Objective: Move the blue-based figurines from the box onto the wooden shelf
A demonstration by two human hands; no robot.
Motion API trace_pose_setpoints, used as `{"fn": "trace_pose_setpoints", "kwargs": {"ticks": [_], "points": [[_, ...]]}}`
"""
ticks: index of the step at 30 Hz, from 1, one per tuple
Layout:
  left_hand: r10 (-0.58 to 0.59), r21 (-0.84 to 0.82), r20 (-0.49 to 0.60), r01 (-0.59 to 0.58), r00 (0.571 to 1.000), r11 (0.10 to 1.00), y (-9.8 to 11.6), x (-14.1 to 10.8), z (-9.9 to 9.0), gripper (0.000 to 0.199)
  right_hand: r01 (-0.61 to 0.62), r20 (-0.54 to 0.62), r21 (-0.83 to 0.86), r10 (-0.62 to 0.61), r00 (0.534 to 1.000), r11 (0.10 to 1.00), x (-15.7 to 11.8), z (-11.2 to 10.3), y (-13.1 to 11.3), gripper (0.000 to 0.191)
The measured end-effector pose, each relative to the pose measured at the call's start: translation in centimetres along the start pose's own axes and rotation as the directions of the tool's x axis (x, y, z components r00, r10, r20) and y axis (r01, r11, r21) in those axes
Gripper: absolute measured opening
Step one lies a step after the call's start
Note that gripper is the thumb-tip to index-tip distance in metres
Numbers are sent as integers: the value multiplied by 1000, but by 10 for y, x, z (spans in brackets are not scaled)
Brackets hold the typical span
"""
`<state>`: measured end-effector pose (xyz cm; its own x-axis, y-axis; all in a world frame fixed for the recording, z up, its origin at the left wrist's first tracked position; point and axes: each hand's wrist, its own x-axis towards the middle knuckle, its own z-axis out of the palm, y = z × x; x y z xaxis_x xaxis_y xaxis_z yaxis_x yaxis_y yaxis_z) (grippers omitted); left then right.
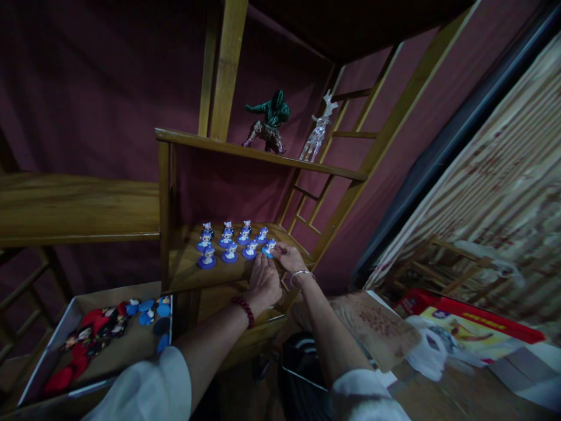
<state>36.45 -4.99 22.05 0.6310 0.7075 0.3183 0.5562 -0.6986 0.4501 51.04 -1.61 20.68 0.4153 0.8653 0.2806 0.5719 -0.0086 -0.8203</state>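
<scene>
Small purple-and-white figurines on round bases, such as one at the front left (207,258), stand in rows on a wooden shelf (188,277). At the right end of the front row, my right hand (287,257) has its fingers closed on a figurine (269,248) with a bluer base. My left hand (265,283), wearing a dark red bead bracelet, is just below and left of that figurine; its fingers are close together at the base, and whether they grip it is unclear. A silver bangle circles my right wrist.
Above stand a green crouching figure (272,121) and a clear deer figure (318,128). An open box (118,345) with red and blue figurines is at lower left. Bags and a red-yellow box (473,330) lie at right.
</scene>
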Motion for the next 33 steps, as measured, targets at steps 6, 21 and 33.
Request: {"fn": "trace_pose_setpoints", "kwargs": {"ticks": [6,21,33], "points": [[19,32,-5,-19,1000,999,-1,-2,0,64,27,1,-60,-27,1000,998,-4,-2,-1,15],[50,6,-47,-50,998,999,-3,-8,3,67,13,-41,82,-10,999,997,-6,-1,7,33],[149,-87,-146,-163,978,983,-17,-31,-1,47,67,-275,179,-15,961,981,-36,2,-4,36]]}}
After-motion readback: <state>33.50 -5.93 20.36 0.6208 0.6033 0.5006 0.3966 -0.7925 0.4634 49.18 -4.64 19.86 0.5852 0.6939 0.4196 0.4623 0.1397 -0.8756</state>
